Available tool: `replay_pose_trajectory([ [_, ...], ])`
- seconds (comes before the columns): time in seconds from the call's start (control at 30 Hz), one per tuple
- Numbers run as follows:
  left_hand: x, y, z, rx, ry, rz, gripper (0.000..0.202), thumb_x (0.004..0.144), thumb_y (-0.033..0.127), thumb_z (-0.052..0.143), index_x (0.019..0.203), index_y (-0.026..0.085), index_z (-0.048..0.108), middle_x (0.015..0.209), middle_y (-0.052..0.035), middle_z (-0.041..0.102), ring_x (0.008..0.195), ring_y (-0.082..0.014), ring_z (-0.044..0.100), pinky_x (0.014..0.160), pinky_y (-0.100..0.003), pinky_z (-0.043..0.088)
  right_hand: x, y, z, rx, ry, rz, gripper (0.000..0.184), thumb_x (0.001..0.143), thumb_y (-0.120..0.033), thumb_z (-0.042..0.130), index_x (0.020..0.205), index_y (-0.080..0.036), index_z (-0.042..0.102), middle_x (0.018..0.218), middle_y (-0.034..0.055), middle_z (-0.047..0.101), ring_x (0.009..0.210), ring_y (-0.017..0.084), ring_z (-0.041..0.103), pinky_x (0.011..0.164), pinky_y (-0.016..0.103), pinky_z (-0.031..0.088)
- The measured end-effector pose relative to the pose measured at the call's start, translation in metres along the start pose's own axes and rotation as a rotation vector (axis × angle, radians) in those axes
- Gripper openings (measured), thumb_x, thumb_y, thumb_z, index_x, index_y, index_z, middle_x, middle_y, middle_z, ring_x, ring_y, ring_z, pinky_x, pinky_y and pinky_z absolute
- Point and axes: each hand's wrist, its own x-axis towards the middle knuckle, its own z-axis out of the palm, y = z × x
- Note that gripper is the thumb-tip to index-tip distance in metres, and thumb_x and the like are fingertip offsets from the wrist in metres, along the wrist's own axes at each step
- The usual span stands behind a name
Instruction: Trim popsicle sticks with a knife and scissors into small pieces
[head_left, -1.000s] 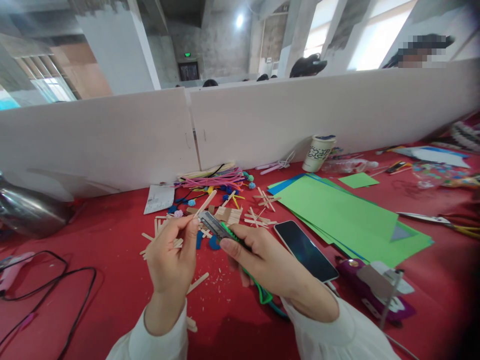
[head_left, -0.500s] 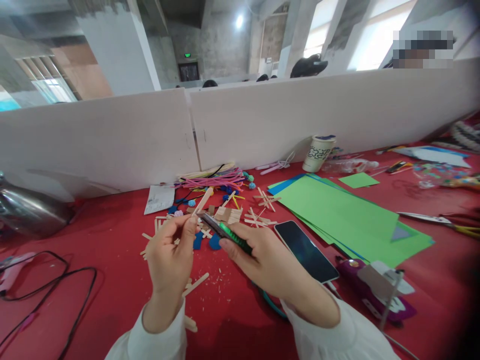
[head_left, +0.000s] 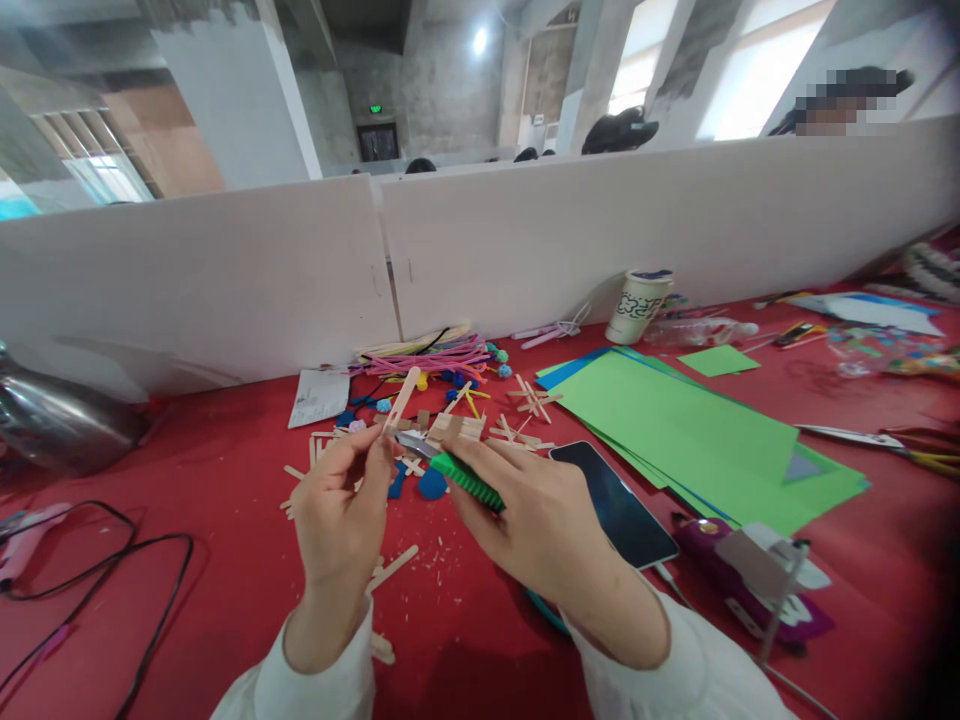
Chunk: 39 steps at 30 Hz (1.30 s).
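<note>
My left hand [head_left: 341, 500] pinches the lower end of a wooden craft stick [head_left: 403, 397], which points up and away from me. My right hand [head_left: 532, 510] is closed around a green utility knife [head_left: 466, 480]. The knife's blade tip reaches the stick close to my left fingertips; whether it cuts into the wood is too small to make out. Beyond the hands lie several loose craft sticks [head_left: 459, 430], blue pieces [head_left: 433, 484] and pink pipe cleaners [head_left: 427, 358]. Small wood shavings are scattered on the red table below.
A phone [head_left: 615, 505] lies just right of my right hand, beside green paper sheets [head_left: 690, 420]. A purple device [head_left: 750, 585], scissors [head_left: 855, 436] and a paper cup [head_left: 637, 308] are farther right. On the left are a metal kettle [head_left: 64, 415] and a black cable [head_left: 127, 550]. A white partition [head_left: 525, 240] stands behind.
My right hand has turned over more, so its back faces up and the knife's green side shows more. The stick is slightly more upright. My left hand stays nearly in place.
</note>
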Motion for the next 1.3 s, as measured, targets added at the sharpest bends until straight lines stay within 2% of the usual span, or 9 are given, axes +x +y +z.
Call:
replay_pose_trajectory([
  [0.13, -0.001, 0.000, 0.000, 0.059, 0.028, 0.073, 0.019, 0.079, 0.032, 0.059, 0.084, 0.018, 0.070, 0.064, 0.0007, 0.065, 0.054, -0.0084, 0.056, 0.050, -0.017, 0.044, -0.001, -0.002, 0.002, -0.065, 0.021, -0.015, 0.024, 0.082, -0.022, 0.049, 0.100, -0.016, 0.063, 0.080, 0.0016, 0.070, 0.059, 0.015, 0.064, 0.046, 0.025, 0.037],
  [0.33, -0.002, -0.004, 0.001, 0.276, 0.110, 0.390, 0.016, 0.081, 0.020, 0.056, 0.088, 0.015, 0.070, 0.074, -0.0016, 0.067, 0.063, -0.0089, 0.059, 0.062, -0.018, 0.047, -0.007, -0.009, 0.003, -0.247, 0.040, -0.030, 0.029, 0.085, -0.022, 0.045, 0.106, -0.016, 0.062, 0.075, 0.0019, 0.069, 0.058, 0.015, 0.062, 0.047, 0.027, 0.034],
  [0.47, -0.001, -0.005, 0.003, 0.367, 0.106, 0.499, 0.015, 0.080, 0.016, 0.056, 0.086, 0.014, 0.070, 0.073, -0.0022, 0.068, 0.062, -0.0087, 0.060, 0.064, -0.018, 0.047, -0.010, -0.015, 0.001, -0.357, 0.052, -0.025, 0.028, 0.084, -0.018, 0.046, 0.104, -0.015, 0.064, 0.068, 0.0014, 0.067, 0.051, 0.014, 0.058, 0.045, 0.027, 0.031],
  [0.57, 0.000, -0.005, 0.003, 0.386, 0.079, 0.458, 0.015, 0.080, 0.017, 0.056, 0.085, 0.015, 0.070, 0.071, -0.0016, 0.068, 0.061, -0.0092, 0.059, 0.063, -0.019, 0.047, -0.011, -0.015, 0.002, -0.396, 0.027, -0.016, 0.029, 0.080, -0.017, 0.052, 0.105, -0.016, 0.065, 0.068, 0.0006, 0.067, 0.051, 0.014, 0.058, 0.044, 0.027, 0.031],
  [0.7, 0.001, -0.003, 0.001, 0.344, 0.036, 0.281, 0.014, 0.079, 0.023, 0.057, 0.081, 0.017, 0.070, 0.066, 0.0002, 0.067, 0.057, -0.0102, 0.059, 0.059, -0.020, 0.047, -0.010, -0.008, 0.002, -0.416, 0.003, 0.019, 0.032, 0.079, -0.018, 0.054, 0.109, -0.015, 0.064, 0.076, 0.0038, 0.070, 0.058, 0.016, 0.063, 0.045, 0.025, 0.037],
  [0.8, 0.002, 0.000, -0.001, 0.243, 0.007, 0.160, 0.017, 0.079, 0.028, 0.057, 0.082, 0.018, 0.070, 0.065, -0.0001, 0.067, 0.056, -0.0113, 0.059, 0.055, -0.021, 0.047, -0.005, 0.000, -0.003, -0.241, 0.021, 0.051, 0.031, 0.082, -0.020, 0.050, 0.111, -0.016, 0.063, 0.092, 0.0075, 0.072, 0.066, 0.015, 0.066, 0.051, 0.023, 0.043],
  [0.87, 0.002, 0.001, -0.002, 0.191, -0.005, 0.124, 0.019, 0.080, 0.031, 0.056, 0.082, 0.017, 0.069, 0.066, -0.0008, 0.067, 0.057, -0.0116, 0.060, 0.055, -0.021, 0.047, -0.002, 0.003, -0.007, -0.012, -0.046, 0.080, 0.028, 0.083, -0.020, 0.049, 0.106, -0.016, 0.065, 0.094, 0.0068, 0.072, 0.070, 0.015, 0.067, 0.056, 0.021, 0.047],
  [1.0, 0.001, 0.003, -0.001, 0.159, -0.013, 0.111, 0.019, 0.080, 0.031, 0.056, 0.082, 0.017, 0.069, 0.065, -0.0009, 0.067, 0.057, -0.0113, 0.060, 0.054, -0.021, 0.047, 0.002, 0.004, -0.012, 0.281, -0.228, 0.139, 0.027, 0.084, -0.021, 0.049, 0.105, -0.018, 0.065, 0.092, 0.0048, 0.073, 0.073, 0.014, 0.068, 0.063, 0.021, 0.050],
  [1.3, -0.002, 0.007, 0.002, 0.153, 0.033, 0.196, 0.017, 0.081, 0.029, 0.056, 0.081, 0.018, 0.069, 0.067, -0.0003, 0.066, 0.058, -0.0105, 0.059, 0.058, -0.021, 0.046, 0.002, 0.002, -0.008, 0.332, -0.269, 0.172, 0.027, 0.085, -0.022, 0.048, 0.106, -0.016, 0.063, 0.095, 0.0065, 0.072, 0.077, 0.017, 0.069, 0.066, 0.023, 0.051],
])
